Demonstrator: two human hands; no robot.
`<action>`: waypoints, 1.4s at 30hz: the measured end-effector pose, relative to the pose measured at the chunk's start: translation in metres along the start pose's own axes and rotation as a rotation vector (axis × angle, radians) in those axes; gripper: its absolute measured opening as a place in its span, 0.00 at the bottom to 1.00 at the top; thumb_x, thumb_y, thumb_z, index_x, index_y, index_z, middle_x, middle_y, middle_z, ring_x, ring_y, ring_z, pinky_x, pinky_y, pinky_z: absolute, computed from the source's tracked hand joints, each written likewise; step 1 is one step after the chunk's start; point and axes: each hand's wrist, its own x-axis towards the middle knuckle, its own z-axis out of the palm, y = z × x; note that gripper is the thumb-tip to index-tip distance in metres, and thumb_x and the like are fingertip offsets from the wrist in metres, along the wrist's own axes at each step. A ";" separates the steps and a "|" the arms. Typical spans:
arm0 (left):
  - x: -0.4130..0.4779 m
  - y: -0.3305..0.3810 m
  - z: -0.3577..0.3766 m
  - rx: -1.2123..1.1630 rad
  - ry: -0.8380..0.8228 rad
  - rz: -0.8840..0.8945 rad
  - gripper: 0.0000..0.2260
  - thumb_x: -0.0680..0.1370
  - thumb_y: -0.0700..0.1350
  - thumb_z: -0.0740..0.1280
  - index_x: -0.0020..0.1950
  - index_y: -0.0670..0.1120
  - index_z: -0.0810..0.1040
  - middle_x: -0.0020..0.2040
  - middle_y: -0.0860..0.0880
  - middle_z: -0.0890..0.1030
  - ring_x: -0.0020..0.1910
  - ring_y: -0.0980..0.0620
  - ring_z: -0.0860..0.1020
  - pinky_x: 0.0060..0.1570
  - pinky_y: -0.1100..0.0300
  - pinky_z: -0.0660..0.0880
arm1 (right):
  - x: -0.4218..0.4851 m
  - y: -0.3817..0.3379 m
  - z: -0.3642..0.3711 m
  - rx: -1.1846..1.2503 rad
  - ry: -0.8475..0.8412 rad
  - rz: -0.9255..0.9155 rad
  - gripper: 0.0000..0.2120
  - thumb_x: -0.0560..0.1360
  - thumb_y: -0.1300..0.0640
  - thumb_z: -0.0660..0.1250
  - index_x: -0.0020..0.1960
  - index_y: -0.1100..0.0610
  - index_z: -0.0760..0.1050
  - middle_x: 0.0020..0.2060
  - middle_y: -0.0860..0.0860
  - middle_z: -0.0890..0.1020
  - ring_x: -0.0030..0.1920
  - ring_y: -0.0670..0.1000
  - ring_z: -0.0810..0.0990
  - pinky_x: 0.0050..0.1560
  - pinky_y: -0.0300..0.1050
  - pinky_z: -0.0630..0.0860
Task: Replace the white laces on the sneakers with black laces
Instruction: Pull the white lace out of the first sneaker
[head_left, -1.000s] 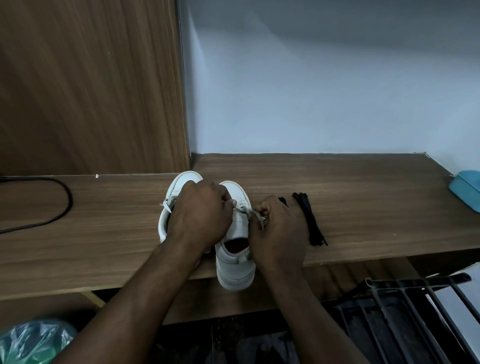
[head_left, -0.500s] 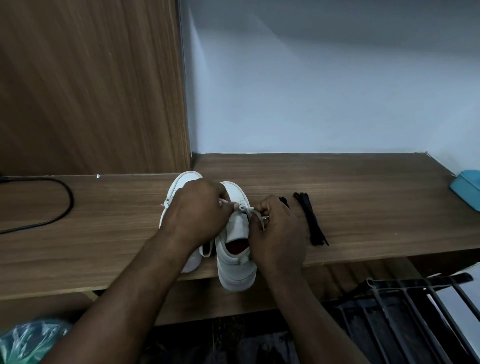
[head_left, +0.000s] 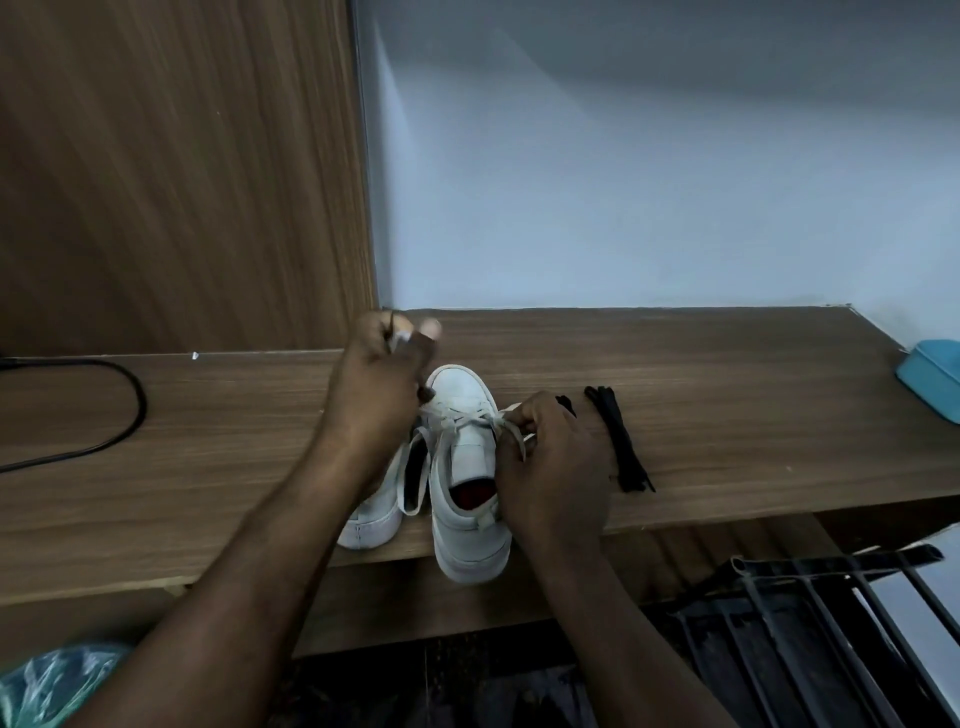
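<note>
Two white sneakers stand side by side on the wooden shelf (head_left: 727, 374), toes away from me. The right sneaker (head_left: 467, 467) still carries its white lace (head_left: 457, 415) across the upper eyelets. My left hand (head_left: 379, 384) is raised above and behind the left sneaker (head_left: 374, 514), pinching one end of that lace. My right hand (head_left: 550, 467) rests on the right sneaker's outer side and grips the other lace end. A bundle of black laces (head_left: 618, 441) lies on the shelf just right of my right hand.
A black cable (head_left: 124, 415) loops on the shelf at the left. A blue object (head_left: 930, 374) sits at the right edge. A wooden panel stands behind on the left, a pale wall behind the shoes. A black metal rack (head_left: 810, 623) and a green plastic bag (head_left: 52, 686) lie below.
My left hand has lifted up and away from the sneakers, drawing the white lace end out with it. My right hand has stayed on the right sneaker.
</note>
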 end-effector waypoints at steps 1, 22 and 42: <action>0.000 -0.005 -0.001 0.232 -0.017 0.076 0.08 0.81 0.50 0.71 0.50 0.52 0.72 0.33 0.55 0.74 0.31 0.56 0.72 0.38 0.56 0.73 | 0.000 0.001 0.000 0.008 0.004 0.006 0.04 0.77 0.57 0.71 0.47 0.52 0.76 0.44 0.43 0.81 0.43 0.48 0.78 0.39 0.46 0.74; -0.016 -0.033 0.013 1.209 -0.158 0.531 0.09 0.77 0.42 0.66 0.57 0.48 0.77 0.49 0.48 0.81 0.49 0.45 0.78 0.41 0.55 0.66 | 0.000 0.002 0.002 0.029 0.009 0.049 0.05 0.77 0.52 0.73 0.46 0.48 0.76 0.43 0.43 0.80 0.42 0.45 0.79 0.34 0.41 0.70; -0.007 -0.029 0.010 0.772 -0.031 0.428 0.05 0.85 0.50 0.62 0.54 0.51 0.75 0.36 0.56 0.76 0.35 0.59 0.73 0.32 0.69 0.63 | 0.002 0.002 0.001 0.039 -0.011 0.060 0.05 0.77 0.54 0.72 0.49 0.51 0.76 0.43 0.44 0.81 0.44 0.46 0.79 0.39 0.42 0.72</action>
